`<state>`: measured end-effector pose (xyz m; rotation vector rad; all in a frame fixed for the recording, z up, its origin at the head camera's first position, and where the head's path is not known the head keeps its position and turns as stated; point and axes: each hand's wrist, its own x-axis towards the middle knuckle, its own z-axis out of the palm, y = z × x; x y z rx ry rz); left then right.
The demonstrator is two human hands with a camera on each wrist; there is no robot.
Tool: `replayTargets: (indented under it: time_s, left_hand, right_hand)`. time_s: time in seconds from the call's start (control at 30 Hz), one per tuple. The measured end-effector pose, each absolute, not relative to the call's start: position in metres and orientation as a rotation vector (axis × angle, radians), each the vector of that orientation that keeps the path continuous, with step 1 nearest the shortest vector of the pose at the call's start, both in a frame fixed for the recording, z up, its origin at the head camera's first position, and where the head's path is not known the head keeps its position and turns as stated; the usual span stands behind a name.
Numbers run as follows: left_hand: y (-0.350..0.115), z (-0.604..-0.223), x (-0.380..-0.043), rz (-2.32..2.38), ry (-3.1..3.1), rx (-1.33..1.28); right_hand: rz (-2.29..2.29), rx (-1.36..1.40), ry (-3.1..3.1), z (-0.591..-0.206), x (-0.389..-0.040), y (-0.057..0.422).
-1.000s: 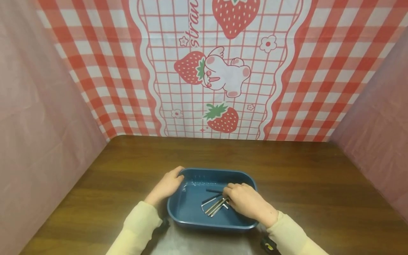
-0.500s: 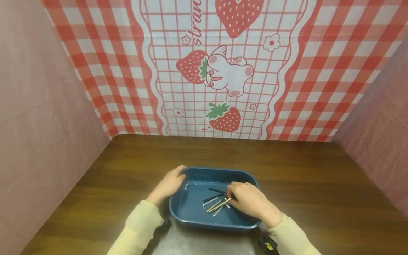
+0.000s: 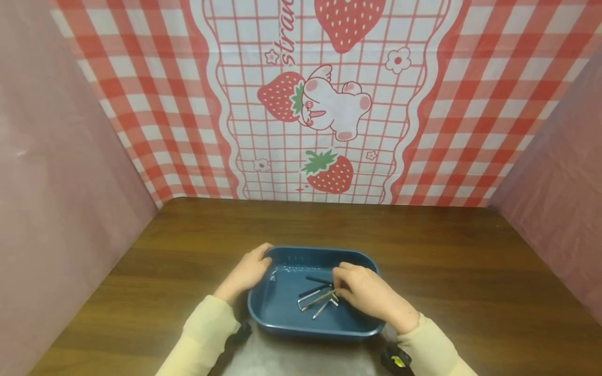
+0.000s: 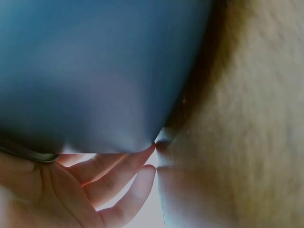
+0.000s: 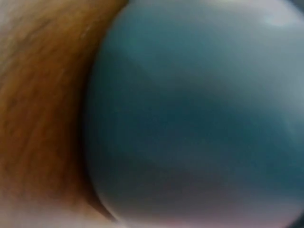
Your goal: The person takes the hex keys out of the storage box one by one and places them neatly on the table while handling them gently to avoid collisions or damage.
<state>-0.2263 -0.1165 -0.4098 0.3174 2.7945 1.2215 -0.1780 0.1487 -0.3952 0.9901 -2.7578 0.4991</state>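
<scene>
A blue rectangular tray (image 3: 282, 313) stands on the table in the head view. Inside it lie several L-shaped hex keys, among them two black ones (image 3: 314, 291) and a silver one (image 3: 322, 309). My left hand (image 3: 247, 270) grips the tray's left wall, thumb over the rim and fingers along the outside; the left wrist view shows those fingers (image 4: 114, 178) against the outer wall. Over the tray's right half, my right hand (image 3: 364, 290) pinches the end of a brassy hex key (image 3: 316, 302); its fingertips are partly hidden. The right wrist view shows mainly the blurred tray wall (image 5: 190, 118).
The brown wooden table (image 3: 197, 230) reaches back to a red-and-white checked cloth (image 3: 178, 130) with strawberry prints. Pink cloths (image 3: 61, 183) hang on both sides. A grey, shiny surface (image 3: 301, 355) shows in front of the tray.
The right hand has shifted slightly among the keys, and the brassy key has turned at its fingertips, apart from the silver one. The left hand and tray have stayed in place.
</scene>
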Motion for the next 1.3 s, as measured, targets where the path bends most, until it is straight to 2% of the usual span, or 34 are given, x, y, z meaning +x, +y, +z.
replayTargets:
  time_s: [0.3,1.3]
  left_hand:
    - [-0.117,-0.411,-0.226,1.217,2.807,0.307]
    - [-0.116,-0.41,-0.227,1.221,2.799,0.297]
  right_hand:
    - [0.565,0.945,-2.712,-0.386,-0.176,0.153]
    - [0.764,0.526,-2.688,-0.359,-0.181,0.185]
